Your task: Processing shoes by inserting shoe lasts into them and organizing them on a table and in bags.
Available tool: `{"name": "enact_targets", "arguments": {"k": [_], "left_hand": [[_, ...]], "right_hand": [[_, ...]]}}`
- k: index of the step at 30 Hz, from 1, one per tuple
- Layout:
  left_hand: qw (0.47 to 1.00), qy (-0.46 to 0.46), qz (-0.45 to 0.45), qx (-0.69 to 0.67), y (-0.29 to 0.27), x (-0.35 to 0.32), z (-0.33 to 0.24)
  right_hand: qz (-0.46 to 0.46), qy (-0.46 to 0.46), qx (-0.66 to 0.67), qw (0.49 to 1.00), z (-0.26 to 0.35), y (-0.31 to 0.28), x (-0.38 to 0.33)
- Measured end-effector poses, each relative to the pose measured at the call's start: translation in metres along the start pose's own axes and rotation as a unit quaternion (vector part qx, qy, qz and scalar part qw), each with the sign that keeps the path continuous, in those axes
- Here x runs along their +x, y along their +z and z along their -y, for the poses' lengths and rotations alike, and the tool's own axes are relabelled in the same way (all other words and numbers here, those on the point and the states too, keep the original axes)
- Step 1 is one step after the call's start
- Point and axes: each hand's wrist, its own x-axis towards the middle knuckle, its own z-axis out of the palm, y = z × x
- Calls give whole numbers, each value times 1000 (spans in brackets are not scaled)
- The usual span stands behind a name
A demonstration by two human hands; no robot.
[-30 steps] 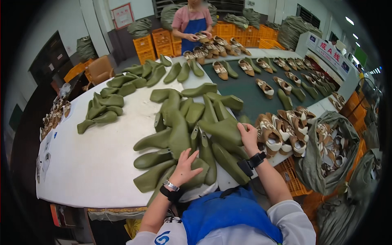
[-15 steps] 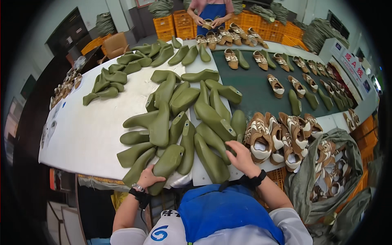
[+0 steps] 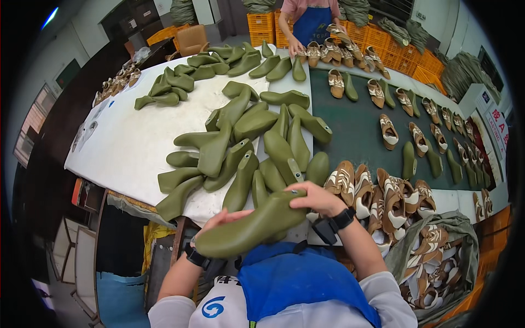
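We now hold one green last (image 3: 249,227) lifted off the pile (image 3: 257,147), where before our hands only reached in. Left hand (image 3: 224,218) grips under it, right hand (image 3: 317,198) closes on its top. So one last is picked out.

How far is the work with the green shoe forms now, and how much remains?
Done: beige-and-brown shoe uppers already sit in a bunch at the table edge, more on the dark green belt. In hand: left hand and right hand hold one olive-green plastic shoe last. Left: a large pile of bare olive-green lasts on the white table.
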Motion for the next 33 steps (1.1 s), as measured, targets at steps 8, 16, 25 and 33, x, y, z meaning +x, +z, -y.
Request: {"name": "enact_targets", "arguments": {"k": [8,16,25,33], "left_hand": [[769,16,-240,592,-76,74,42],[644,150,-328,675,-114,60,21],[374,35,-562,736,-263,-46,-30],[920,-2,-359,158,-193,-35,-40]], "right_hand": [[-246,4,238,939,-33,21,10],[-201,-65,-628,749,-41,22,56],[-180,-47,-520,833,-37,9,62],[-113,44,-434,893,-25,19,64]]}}
